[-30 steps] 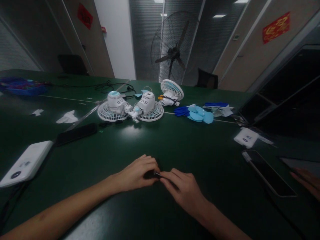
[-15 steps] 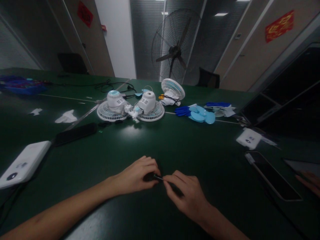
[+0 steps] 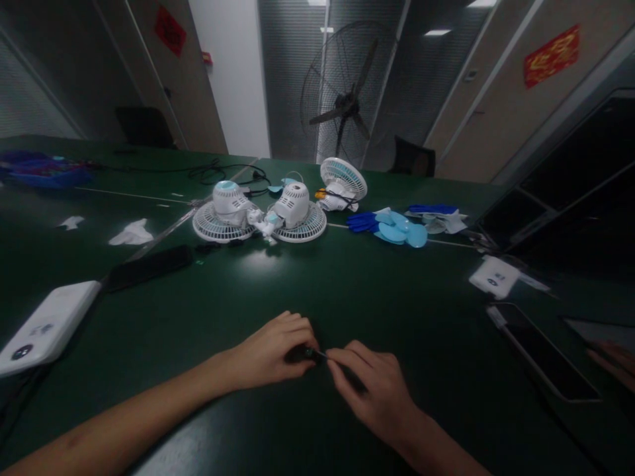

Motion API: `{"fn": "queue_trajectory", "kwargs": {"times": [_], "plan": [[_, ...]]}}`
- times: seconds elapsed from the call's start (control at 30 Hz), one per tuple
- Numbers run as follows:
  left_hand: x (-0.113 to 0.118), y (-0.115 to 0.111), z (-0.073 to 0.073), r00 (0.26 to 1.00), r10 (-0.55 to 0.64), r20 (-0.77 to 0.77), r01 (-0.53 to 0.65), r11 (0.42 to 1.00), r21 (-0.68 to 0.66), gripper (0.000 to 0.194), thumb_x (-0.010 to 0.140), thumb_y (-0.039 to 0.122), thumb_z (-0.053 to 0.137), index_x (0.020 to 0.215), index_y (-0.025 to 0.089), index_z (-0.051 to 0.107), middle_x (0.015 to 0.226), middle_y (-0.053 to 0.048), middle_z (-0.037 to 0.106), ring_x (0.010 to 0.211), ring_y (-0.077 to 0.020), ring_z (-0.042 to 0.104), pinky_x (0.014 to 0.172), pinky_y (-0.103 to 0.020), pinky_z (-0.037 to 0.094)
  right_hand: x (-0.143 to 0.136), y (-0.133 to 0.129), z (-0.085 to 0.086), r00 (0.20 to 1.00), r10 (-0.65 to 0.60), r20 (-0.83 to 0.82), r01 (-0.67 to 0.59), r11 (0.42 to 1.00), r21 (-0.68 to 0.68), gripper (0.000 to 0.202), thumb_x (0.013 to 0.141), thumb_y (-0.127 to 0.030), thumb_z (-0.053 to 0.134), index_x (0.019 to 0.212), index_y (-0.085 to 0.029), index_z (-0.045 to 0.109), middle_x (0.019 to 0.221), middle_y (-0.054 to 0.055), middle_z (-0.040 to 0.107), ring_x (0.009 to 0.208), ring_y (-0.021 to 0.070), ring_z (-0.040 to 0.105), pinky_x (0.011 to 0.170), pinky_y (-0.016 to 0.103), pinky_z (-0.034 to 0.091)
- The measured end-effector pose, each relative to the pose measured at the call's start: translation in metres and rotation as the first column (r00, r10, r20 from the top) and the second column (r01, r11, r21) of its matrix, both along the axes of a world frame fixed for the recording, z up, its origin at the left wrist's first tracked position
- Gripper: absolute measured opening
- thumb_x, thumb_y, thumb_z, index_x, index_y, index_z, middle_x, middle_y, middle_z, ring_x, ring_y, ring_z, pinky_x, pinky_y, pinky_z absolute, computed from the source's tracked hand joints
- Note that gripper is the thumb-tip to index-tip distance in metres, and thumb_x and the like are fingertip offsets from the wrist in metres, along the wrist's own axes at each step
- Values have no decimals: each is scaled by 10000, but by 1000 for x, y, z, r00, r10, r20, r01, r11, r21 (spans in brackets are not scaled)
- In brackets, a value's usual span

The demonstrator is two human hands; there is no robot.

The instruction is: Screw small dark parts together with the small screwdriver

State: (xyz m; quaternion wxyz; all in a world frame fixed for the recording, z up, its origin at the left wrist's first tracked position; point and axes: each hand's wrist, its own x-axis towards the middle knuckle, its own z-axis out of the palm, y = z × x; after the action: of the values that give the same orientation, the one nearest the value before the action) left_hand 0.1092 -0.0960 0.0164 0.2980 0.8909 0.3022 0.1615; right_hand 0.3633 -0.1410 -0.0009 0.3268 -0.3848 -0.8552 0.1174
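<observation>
The rod (image 3: 321, 355) looks metallic, the tabletop (image 3: 258, 284) smooth and glossy, the white fans (image 3: 294, 206) plastic.

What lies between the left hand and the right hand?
In the head view, a slim object bridges the gap from left hand to right hand; it's too small to identify.

You had two white fans (image 3: 229, 198) grille-down near the far edge of the table (image 3: 397, 291), a blue tray (image 3: 54, 177) toward its far left corner, and a large caged fan (image 3: 346, 104) beyond.
</observation>
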Motion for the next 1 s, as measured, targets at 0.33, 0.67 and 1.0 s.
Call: {"fn": "queue_trajectory", "kwargs": {"times": [0.33, 0.67, 1.0], "plan": [[-1, 0, -4, 1000, 9, -15, -9, 1000, -6, 132, 975, 262, 702, 1091, 251, 639, 1074, -19, 658, 1003, -216, 590, 932, -355, 393, 12, -1, 2, 997, 7, 78, -7, 1000, -4, 194, 1041, -190, 523, 1082, -235, 707, 834, 21, 705, 612, 158, 665, 538, 303, 445], [0, 1, -2, 1000, -5, 0, 5, 1000, 4, 130, 965, 235, 700, 1074, 236, 631, 1054, -23, 660, 977, -212, 584, 903, -351, 390, 2, -4, 6, 979, -17, 205, 9, 999, 40, 225, 1033, -169, 498, 1001, -233, 712, 795, 14, 677, 612, 144, 630, 542, 298, 367], [-2, 3, -5, 1000, -11, 18, 11, 1000, -9, 148, 980, 239, 715, 1113, 237, 649, 1070, -13, 665, 1007, -195, 614, 924, -346, 375, -8, 0, -1, 988, 8, 157, -2, 999, -35, 229, 1058, -191, 488, 1048, -241, 711, 835, 2, 676, 657, 145, 638, 581, 294, 355]]}}
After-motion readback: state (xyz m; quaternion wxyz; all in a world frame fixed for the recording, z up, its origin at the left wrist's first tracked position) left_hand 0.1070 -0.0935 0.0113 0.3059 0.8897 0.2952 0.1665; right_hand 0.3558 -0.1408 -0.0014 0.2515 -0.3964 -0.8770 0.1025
